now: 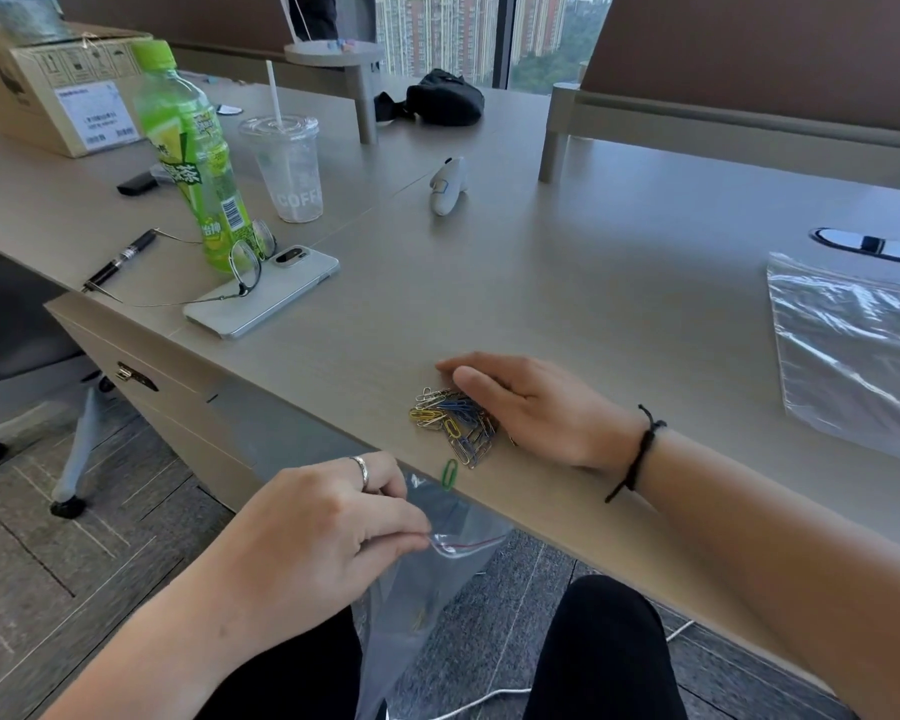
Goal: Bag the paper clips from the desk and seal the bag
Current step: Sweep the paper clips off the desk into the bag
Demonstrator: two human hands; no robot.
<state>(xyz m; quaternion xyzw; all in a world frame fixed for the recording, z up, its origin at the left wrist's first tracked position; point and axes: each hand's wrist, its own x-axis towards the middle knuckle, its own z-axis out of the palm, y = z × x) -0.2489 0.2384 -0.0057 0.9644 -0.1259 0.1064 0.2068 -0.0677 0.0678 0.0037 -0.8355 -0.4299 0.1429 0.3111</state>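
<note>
From the head view, the left hand [328,532] is pinching a clear zip bag [417,579] at the tabletop [619,262] edge. The right hand [536,407] is lying flat, fingers straight, against the paper clip pile [455,423]; one green clip [449,474] is sitting nearer the bag. Beyond the pile, one cup [289,168] is reading "COFF".
</note>
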